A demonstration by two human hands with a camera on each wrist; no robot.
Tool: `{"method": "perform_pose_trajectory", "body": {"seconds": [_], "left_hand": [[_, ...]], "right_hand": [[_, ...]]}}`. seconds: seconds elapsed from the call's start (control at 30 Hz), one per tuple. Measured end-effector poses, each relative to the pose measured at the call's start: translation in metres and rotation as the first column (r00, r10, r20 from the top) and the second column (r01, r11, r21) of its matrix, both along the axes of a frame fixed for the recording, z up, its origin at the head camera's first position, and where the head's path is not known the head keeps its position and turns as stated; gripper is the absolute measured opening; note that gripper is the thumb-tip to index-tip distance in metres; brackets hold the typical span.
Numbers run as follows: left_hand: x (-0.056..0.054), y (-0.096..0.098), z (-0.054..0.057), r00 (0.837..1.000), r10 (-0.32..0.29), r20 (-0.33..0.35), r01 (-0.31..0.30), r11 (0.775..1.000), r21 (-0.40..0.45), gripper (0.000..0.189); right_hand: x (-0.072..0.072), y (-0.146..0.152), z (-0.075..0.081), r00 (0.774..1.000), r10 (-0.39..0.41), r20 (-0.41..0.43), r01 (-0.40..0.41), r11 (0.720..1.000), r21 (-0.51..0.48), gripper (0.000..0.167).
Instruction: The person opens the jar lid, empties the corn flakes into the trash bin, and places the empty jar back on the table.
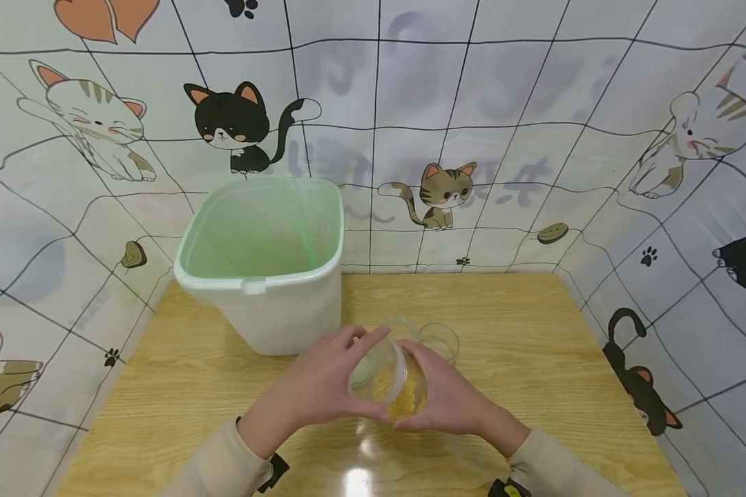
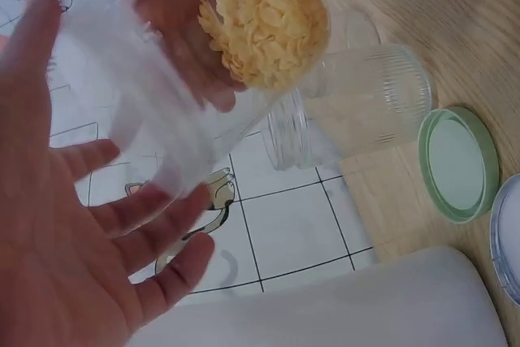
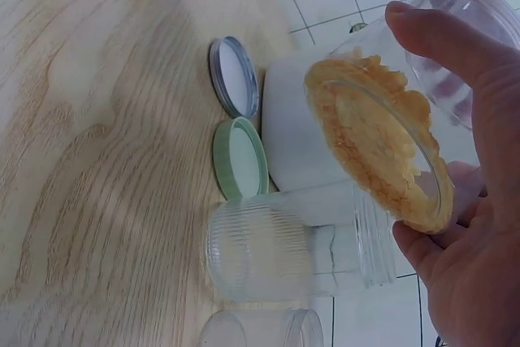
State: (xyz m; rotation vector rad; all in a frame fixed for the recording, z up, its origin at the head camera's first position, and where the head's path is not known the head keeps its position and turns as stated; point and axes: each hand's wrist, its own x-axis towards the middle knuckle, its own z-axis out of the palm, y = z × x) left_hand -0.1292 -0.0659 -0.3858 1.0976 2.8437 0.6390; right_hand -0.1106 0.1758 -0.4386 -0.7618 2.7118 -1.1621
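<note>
My right hand (image 1: 450, 393) grips a clear jar (image 1: 412, 397) partly filled with yellow flakes like cornflakes. The jar is tilted, its base toward the right palm and its mouth toward the left hand (image 1: 323, 379). Spread round the mouth end, my left thumb and fingers hold what looks like a clear lid (image 2: 154, 103), blurred in the left wrist view. Whether this lid sits fully on the rim I cannot tell. In the right wrist view the flakes (image 3: 382, 144) lie against the jar's base, above the table.
A ribbed clear jar (image 3: 268, 249) and a second clear jar (image 3: 264, 331) stand on the wooden table (image 1: 503, 324). A green lid (image 3: 241, 160) and a silver-rimmed lid (image 3: 234, 77) lie beside a tall white bin (image 1: 286, 310). Cat-patterned cloth (image 1: 404, 90) walls the table.
</note>
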Motion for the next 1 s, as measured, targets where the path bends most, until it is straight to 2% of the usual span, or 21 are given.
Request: {"method": "perform_pose_trajectory", "body": {"seconds": [0.07, 0.17, 0.27, 0.3, 0.33, 0.4, 0.57, 0.67, 0.73, 0.8, 0.87, 1.0], "left_hand": [[0.001, 0.000, 0.001, 1.000, -0.008, 0.007, 0.008, 1.000, 0.007, 0.115], [-0.001, -0.003, 0.002, 0.991, -0.112, 0.070, 0.107, 0.991, 0.082, 0.115], [-0.005, -0.009, 0.004, 0.957, -0.248, 0.148, 0.224, 0.961, 0.161, 0.109], [-0.005, -0.010, 0.005, 0.949, -0.266, 0.168, 0.237, 0.956, 0.172, 0.106], [-0.006, -0.011, 0.005, 0.945, -0.272, 0.182, 0.242, 0.955, 0.173, 0.104], [-0.006, -0.011, 0.005, 0.953, -0.246, 0.179, 0.219, 0.963, 0.157, 0.099], [-0.004, -0.005, 0.004, 0.994, -0.070, 0.089, 0.061, 0.993, 0.104, 0.094], [-0.003, -0.002, 0.004, 0.998, 0.017, 0.062, -0.021, 0.997, 0.077, 0.097], [-0.002, -0.001, 0.005, 0.997, 0.040, 0.071, -0.045, 0.997, 0.060, 0.101], [-0.002, -0.002, 0.005, 0.995, 0.012, 0.095, -0.019, 0.997, 0.072, 0.106], [-0.003, -0.003, 0.005, 0.990, -0.048, 0.129, 0.036, 0.995, 0.098, 0.109], [-0.006, -0.007, 0.006, 0.956, -0.214, 0.200, 0.183, 0.969, 0.164, 0.108]], "right_hand": [[0.000, 0.000, 0.000, 1.000, 0.002, -0.002, -0.002, 1.000, 0.004, 0.110], [0.000, -0.001, 0.001, 1.000, 0.005, -0.012, -0.005, 1.000, 0.001, 0.112], [0.000, 0.000, 0.002, 1.000, 0.015, -0.013, -0.016, 1.000, -0.002, 0.112], [0.000, 0.000, 0.002, 1.000, 0.020, -0.012, -0.020, 1.000, -0.003, 0.112], [0.000, 0.000, 0.002, 1.000, 0.020, -0.010, -0.020, 1.000, -0.003, 0.112], [0.000, 0.000, 0.003, 1.000, 0.017, 0.003, -0.017, 1.000, -0.004, 0.111], [0.000, -0.001, 0.003, 1.000, -0.008, 0.024, 0.008, 1.000, -0.003, 0.112], [0.000, -0.001, 0.003, 1.000, -0.013, 0.017, 0.013, 1.000, -0.012, 0.111], [0.000, -0.002, 0.004, 1.000, -0.011, 0.008, 0.011, 1.000, -0.011, 0.111], [0.000, -0.002, 0.004, 1.000, -0.006, 0.001, 0.006, 1.000, -0.005, 0.111], [0.000, -0.001, 0.004, 1.000, -0.005, -0.003, 0.005, 1.000, 0.001, 0.111], [0.001, 0.000, 0.003, 1.000, -0.005, -0.002, 0.005, 1.000, 0.000, 0.113]]}}
